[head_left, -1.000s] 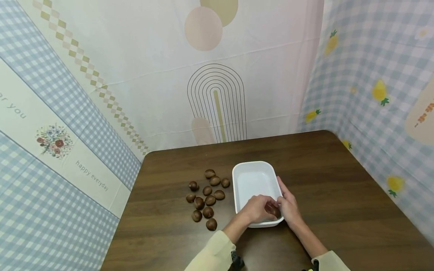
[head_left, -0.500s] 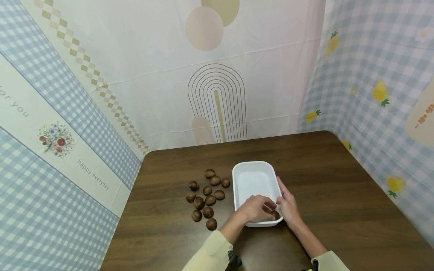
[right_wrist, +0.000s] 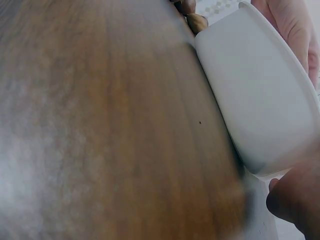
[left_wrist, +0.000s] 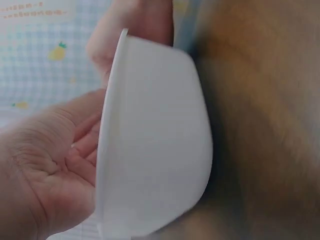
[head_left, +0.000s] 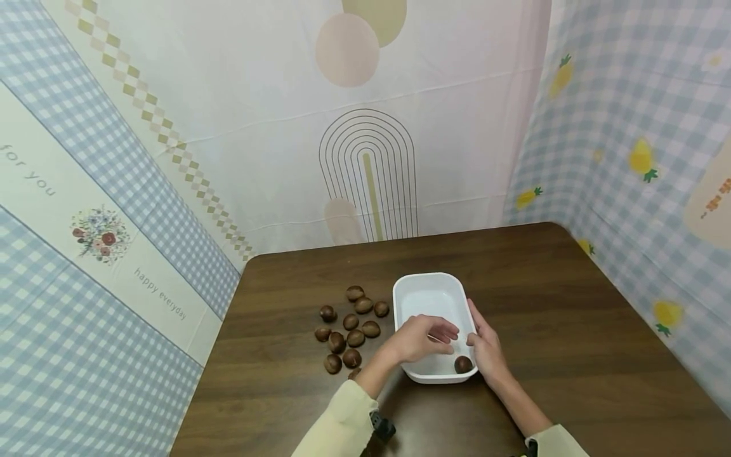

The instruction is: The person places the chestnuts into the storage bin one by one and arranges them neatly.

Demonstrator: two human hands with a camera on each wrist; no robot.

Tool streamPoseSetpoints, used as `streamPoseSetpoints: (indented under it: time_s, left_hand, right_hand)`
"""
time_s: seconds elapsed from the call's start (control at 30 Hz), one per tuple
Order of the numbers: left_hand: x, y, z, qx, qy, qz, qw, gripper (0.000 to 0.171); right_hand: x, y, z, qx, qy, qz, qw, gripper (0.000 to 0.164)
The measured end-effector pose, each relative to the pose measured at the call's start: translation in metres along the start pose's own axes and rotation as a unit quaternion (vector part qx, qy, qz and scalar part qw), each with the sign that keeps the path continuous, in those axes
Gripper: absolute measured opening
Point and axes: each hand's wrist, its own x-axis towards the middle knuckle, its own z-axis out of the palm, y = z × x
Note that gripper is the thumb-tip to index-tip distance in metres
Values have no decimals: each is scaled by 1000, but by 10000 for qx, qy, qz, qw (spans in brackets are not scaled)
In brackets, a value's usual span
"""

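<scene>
A white rectangular dish (head_left: 427, 275) stands on the table with one brown chestnut (head_left: 463, 364) in its near right corner. Over the near left part of the dish hovers my left hand (head_left: 419, 339), its fingers loosely bent and holding nothing. My right hand (head_left: 487, 349) grips the dish's right side, thumb at the rim and fingers along the outer wall. Side-on in the left wrist view, the dish wall (left_wrist: 155, 120) hides part of the left fingers. The right wrist view has the dish's outer wall (right_wrist: 255, 90) with the right hand (right_wrist: 300, 195) at its lower end.
Several loose chestnuts (head_left: 355, 338) lie in a group on the dark wooden table (head_left: 514, 273), left of the dish. The left forearm partly covers the nearest one. Patterned cloths (head_left: 274, 158) hang behind the table and at both sides.
My left hand has let go of the chestnut in the dish's near right corner and risen up and to the left. The right hand keeps its grip on the dish.
</scene>
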Motion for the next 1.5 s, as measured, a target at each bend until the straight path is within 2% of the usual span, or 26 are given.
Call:
streamPoseSetpoints:
  time_s: [0.23,0.37,0.47,0.6,0.8,0.93,1.03,1.13,1.37,1.5]
  left_hand:
    - [-7,-11,-28,-942,6,268,9952,36]
    - [-16,-21,-47,-1247,279,215,9916,35]
    - [-25,-30,-60,-1445,669,123,9872,35]
    - [-37,-46,-70,-1517,1462,-71,9775,37]
    - [-56,-73,-68,-1415,2694,-543,9510,41]
    - [-66,-87,-63,-897,3144,-721,9423,43]
    - [-73,-93,-58,-506,3243,-826,9410,43]
    - [-79,-95,-55,-236,3194,-973,9423,42]
    - [-87,-96,-51,345,2813,-1105,9526,43]
    - [-89,-98,-49,682,2643,-1114,9555,43]
  right_hand:
    - [-1,2,-1,8,-28,60,10000,89]
    - [-1,1,0,142,-38,29,9999,89]
    - [-1,1,0,200,-33,-8,9998,90]
    - [0,0,0,160,-34,10,9999,90]
    - [2,1,-2,115,-38,54,9999,90]
    - [3,1,-2,131,-43,49,9999,90]
    - [3,0,-2,180,-61,25,9998,90]
    - [2,0,-1,206,-61,-2,9998,89]
    - [1,1,1,154,-14,18,9999,89]
    - [-1,1,1,172,3,0,9999,89]
